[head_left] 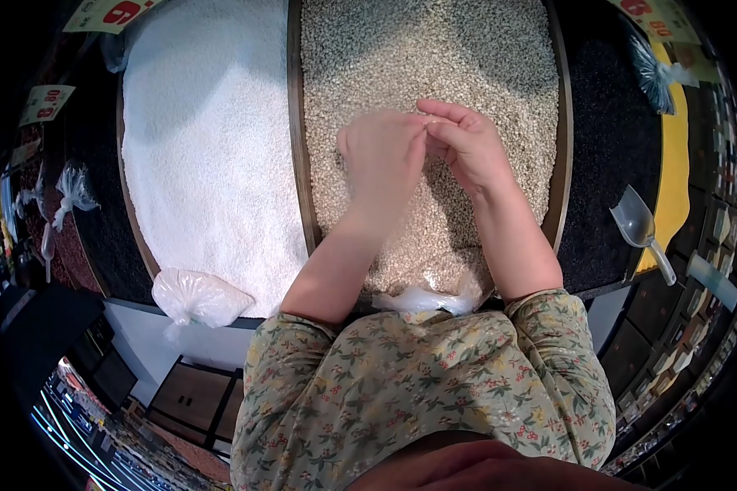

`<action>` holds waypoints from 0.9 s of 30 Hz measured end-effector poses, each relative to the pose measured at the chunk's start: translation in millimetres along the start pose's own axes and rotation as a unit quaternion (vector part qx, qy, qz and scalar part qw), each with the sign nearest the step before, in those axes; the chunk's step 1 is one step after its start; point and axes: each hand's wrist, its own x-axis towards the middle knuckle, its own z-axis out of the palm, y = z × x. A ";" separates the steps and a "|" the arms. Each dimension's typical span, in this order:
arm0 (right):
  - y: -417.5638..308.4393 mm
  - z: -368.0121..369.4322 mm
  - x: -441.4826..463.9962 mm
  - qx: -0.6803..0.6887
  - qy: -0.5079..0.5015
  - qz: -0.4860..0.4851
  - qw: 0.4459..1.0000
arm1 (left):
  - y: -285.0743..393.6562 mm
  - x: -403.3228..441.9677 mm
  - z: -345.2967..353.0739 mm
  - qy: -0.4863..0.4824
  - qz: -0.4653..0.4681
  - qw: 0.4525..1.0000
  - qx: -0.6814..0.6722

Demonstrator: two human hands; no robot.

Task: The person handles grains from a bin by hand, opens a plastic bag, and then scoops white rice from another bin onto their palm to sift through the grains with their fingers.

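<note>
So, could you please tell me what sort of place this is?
It is probably a shop's bulk-food section: there is loose beige grain between wooden dividers, a scoop, and a price sign.

We see white grain (pixel 205 155) heaped at left | tied plastic bag (pixel 209 293) at its near edge | black grain (pixel 602 131) at right, grey scoop (pixel 633 219) by its outer edge | price card (pixel 47 105) far left
</note>
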 end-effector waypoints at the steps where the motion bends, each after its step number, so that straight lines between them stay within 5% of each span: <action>1: 0.4 0.0 0.0 0.007 0.000 0.002 1.000 | -4.6 -8.0 4.2 -0.060 -0.051 0.996 -0.049; 5: -1.1 2.9 -2.2 -0.011 0.019 0.007 1.000 | -3.9 -15.4 2.6 -0.137 -0.099 0.984 -0.058; 8: -1.6 3.0 -3.0 0.033 0.002 0.013 0.999 | 0.5 -14.0 0.7 -0.053 -0.048 0.997 -0.019; 20: 2.8 -0.6 -3.3 0.116 -0.021 0.045 0.992 | -1.1 -17.0 2.9 -0.099 -0.070 0.993 -0.009; 26: -0.1 3.7 -8.9 0.059 -0.041 0.005 0.997 | 1.8 -13.6 -0.6 -0.119 -0.123 0.981 -0.095; 27: -0.2 5.0 -12.6 -0.083 -0.019 -0.067 0.994 | 4.9 -12.0 -1.7 -0.119 -0.122 0.981 -0.095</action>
